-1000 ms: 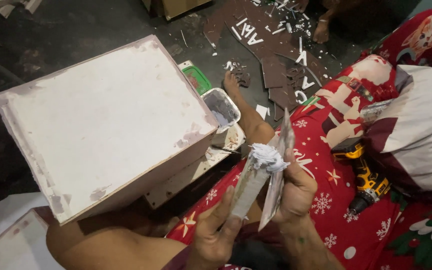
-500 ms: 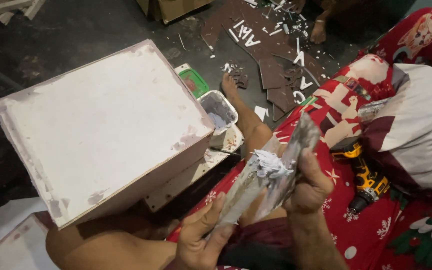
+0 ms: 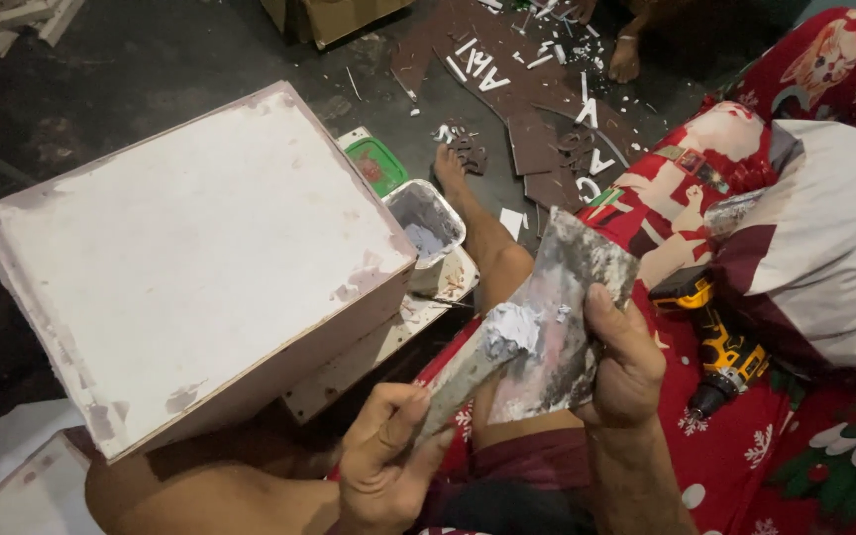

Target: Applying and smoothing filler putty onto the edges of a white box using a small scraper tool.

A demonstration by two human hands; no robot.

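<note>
Left hand (image 3: 383,466), lower centre: closed on narrow putty-caked scraper (image 3: 468,372). Right hand (image 3: 626,362): gripping broad smeared putty blade (image 3: 562,317), grey putty lump (image 3: 512,327) between the blades. White-coated wooden box (image 3: 190,263), left, on the lap. Risk: lump may drop onto red patterned cloth (image 3: 745,456) if blades tilt.

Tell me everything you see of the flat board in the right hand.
The flat board is a thin, roughly rectangular sheet, smeared grey and white with dried filler. The right hand grips its right edge, thumb on the face, holding it tilted above the lap. A lump of pale putty sits at its left side, where the blade of the putty knife held by the left hand meets it.
</note>
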